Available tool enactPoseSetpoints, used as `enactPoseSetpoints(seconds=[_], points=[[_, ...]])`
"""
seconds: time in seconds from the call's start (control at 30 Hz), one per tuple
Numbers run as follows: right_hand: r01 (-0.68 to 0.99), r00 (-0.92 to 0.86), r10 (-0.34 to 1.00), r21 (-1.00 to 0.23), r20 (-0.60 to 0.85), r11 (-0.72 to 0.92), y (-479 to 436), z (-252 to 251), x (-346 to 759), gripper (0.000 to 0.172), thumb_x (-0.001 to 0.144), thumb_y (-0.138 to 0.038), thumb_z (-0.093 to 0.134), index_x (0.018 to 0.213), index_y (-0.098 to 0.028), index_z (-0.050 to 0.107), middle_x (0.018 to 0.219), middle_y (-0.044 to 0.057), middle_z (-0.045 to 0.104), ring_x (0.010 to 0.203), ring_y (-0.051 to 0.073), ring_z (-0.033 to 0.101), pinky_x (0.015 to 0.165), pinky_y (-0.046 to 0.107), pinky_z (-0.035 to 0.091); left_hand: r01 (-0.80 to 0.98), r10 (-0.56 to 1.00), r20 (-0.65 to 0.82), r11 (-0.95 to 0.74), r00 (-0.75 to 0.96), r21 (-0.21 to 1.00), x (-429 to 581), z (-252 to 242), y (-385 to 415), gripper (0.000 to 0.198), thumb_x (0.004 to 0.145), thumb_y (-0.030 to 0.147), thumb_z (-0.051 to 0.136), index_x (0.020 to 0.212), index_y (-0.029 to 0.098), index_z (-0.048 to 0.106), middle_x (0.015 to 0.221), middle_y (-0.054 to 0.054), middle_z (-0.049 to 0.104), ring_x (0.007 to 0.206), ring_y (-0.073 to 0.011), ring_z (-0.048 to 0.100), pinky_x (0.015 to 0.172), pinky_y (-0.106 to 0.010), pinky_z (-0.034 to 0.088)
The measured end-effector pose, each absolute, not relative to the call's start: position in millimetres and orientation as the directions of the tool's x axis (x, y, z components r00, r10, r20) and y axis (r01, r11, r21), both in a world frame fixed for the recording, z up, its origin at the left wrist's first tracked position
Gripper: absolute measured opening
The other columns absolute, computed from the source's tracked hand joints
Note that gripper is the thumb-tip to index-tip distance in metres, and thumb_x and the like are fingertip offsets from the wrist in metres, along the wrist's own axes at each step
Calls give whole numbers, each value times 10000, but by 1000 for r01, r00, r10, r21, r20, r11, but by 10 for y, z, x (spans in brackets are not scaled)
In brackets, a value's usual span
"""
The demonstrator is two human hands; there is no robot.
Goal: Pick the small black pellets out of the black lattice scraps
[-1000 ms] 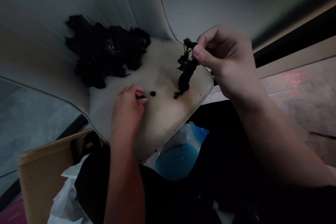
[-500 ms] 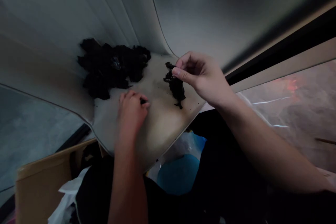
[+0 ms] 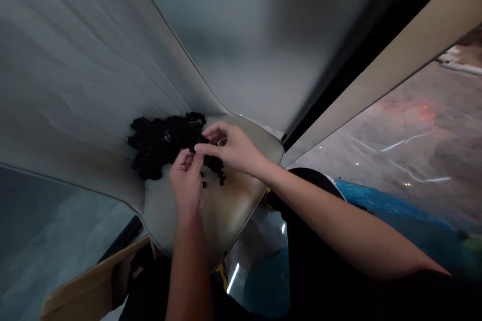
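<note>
Over the pale chair seat point(image 3: 233, 198) my two hands meet at the fingertips. My right hand point(image 3: 235, 150) pinches a ragged black scrap point(image 3: 215, 164), whose torn end dangles below the fingers. Close against it, my left hand point(image 3: 186, 180) is closed with thumb and finger pressed together at the scrap's upper part. Small dark bits lie beside the left thumb. Behind the hands, a heap of similar black scraps point(image 3: 161, 140) rests against the chair's backrest. What the scraps are made of is too dark to tell.
A cardboard box point(image 3: 79, 286) stands at the lower left, below the seat. A blue-teal round thing point(image 3: 267, 281) sits under the seat's front edge. Blue plastic sheeting point(image 3: 384, 205) lies on the marbled floor at the right. A pale panel with a black edge point(image 3: 324, 55) rises behind.
My right hand has brought the ragged black scrap leftward to my left hand, which has lifted from the seat and met it. The camera view has shifted.
</note>
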State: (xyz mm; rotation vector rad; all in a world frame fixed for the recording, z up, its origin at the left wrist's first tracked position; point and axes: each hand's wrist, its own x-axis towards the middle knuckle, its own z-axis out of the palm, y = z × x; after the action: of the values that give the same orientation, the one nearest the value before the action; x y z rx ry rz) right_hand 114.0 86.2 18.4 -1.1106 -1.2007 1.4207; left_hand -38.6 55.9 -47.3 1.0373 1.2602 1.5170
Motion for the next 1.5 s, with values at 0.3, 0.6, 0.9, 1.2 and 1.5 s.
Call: enactPoseSetpoints(seconds=[0.3, 0.6, 0.9, 1.2, 1.5], points=[[-110, -172, 972, -978, -158, -179, 884, -51, 1318, 440, 621, -328, 1122, 763, -194, 728, 705, -70, 692, 707, 117, 623, 762, 296, 507, -192, 971, 12, -59, -238, 980, -203, -536, 524, 471, 693, 506, 1054, 887, 215, 739, 879, 18, 749, 856, -134, 688, 873, -240, 562], [36, -188, 976, -994, -110, -105, 797, -99, 1396, 188, 943, -90, 850, 815, -162, 732, 720, -54, 677, 696, 115, 614, 711, 268, 489, -174, 985, 44, -73, -165, 982, 50, -313, 416, 533, 660, 612, 1075, 882, 194, 829, 865, -11, 792, 855, -161, 699, 859, -252, 551], [-67, -188, 981, -996, -40, -54, 542, -550, 1663, 347, 1041, -493, 813, 930, -185, 697, 877, 0, 726, 809, 160, 693, 809, 329, 607, -21, 999, 11, -11, -30, 1000, 103, -300, 119, 372, 802, 535, 945, 809, 188, 814, 877, -59, 828, 848, -207, 710, 844, -308, 573], [-162, -239, 969, -986, 67, 28, 830, -551, 1754, 370, 793, -561, 808, 845, -236, 639, 776, -17, 649, 773, 171, 579, 772, 319, 450, 144, 990, 35, -15, -136, 989, -32, -375, 370, 121, 853, 295, 803, 910, 196, 842, 909, -64, 858, 849, -229, 787, 871, -359, 645], [-39, -24, 991, -990, 133, 132, 734, -636, 1726, 176, 904, -356, 684, 842, -256, 553, 760, -26, 558, 751, 178, 508, 742, 331, 421, 441, 959, 156, -38, -235, 897, 85, -397, 339, 237, 921, 153, 660, 1012, 223, 867, 1000, -62, 889, 961, -269, 824, 954, -400, 611]])
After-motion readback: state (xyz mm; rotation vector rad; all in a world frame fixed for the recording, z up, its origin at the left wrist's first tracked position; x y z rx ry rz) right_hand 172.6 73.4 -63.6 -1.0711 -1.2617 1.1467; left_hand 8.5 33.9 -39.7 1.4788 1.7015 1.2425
